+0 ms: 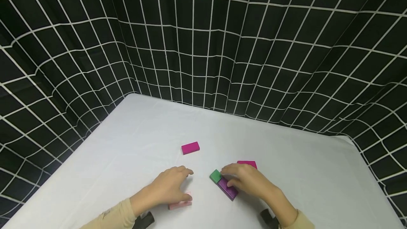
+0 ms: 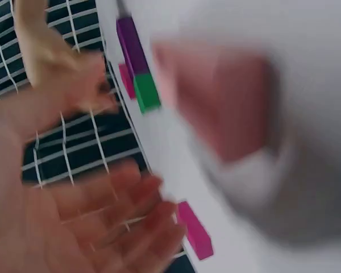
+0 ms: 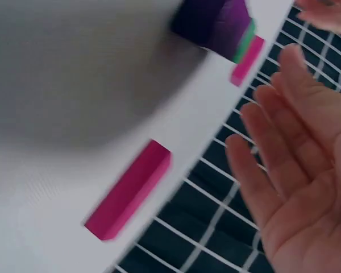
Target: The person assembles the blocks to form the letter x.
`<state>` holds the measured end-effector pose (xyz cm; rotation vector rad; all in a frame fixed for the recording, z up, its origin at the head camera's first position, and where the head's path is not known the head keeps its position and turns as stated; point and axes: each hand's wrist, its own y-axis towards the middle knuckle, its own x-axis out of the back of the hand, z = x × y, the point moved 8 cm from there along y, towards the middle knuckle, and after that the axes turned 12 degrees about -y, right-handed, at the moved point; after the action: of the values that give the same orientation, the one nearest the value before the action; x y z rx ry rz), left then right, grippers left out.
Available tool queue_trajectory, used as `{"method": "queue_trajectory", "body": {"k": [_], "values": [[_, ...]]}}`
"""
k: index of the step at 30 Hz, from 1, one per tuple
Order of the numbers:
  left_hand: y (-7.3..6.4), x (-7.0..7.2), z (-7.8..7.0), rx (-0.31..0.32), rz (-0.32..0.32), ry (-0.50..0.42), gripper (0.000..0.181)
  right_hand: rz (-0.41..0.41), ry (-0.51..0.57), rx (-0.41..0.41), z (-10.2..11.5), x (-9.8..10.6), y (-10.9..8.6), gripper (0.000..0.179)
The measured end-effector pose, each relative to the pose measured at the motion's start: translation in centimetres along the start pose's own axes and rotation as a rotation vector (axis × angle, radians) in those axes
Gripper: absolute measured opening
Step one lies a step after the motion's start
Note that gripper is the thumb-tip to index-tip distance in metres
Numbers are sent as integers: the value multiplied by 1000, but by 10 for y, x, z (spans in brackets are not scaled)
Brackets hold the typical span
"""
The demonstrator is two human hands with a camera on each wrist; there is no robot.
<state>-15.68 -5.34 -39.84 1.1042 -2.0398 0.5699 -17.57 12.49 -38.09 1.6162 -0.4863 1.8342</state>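
Observation:
My left hand [image 1: 168,187] is held over a light pink block [image 1: 179,206], its fingers loosely bent and nothing between them. The thumb overlaps part of that block in the head view; in the left wrist view the pink block [image 2: 238,108] looms close and blurred. My right hand [image 1: 249,180] hovers beside a purple block [image 1: 228,189] with a green block [image 1: 215,176] against its far end. In the right wrist view the fingers [image 3: 273,159] are spread in a relaxed way, away from the purple block [image 3: 213,25]. The two hands face each other.
A magenta block [image 1: 190,148] lies farther back on the white table [image 1: 152,126]. Another magenta block [image 1: 248,163] lies behind my right hand, partly covered by it. A black curtain [image 1: 203,38] with a white grid surrounds the table's back and sides.

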Motion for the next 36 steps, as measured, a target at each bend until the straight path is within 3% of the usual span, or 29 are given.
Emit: {"method": "queue_trajectory", "body": {"k": [4, 9, 24, 36], "values": [[-20, -4, 3, 40, -102, -1, 60, 54, 136, 5, -6, -11, 9, 35], [-31, -9, 0, 17, -156, 62, 55, 87, 175, 2, -8, -20, 13, 35], [-37, -17, 5, -23, -155, 27, 43, 82, 61, 19, -6, -26, 15, 33], [-39, -17, 8, -54, -189, 44, 25, 65, 34, 47, -5, -25, 18, 34]]}}
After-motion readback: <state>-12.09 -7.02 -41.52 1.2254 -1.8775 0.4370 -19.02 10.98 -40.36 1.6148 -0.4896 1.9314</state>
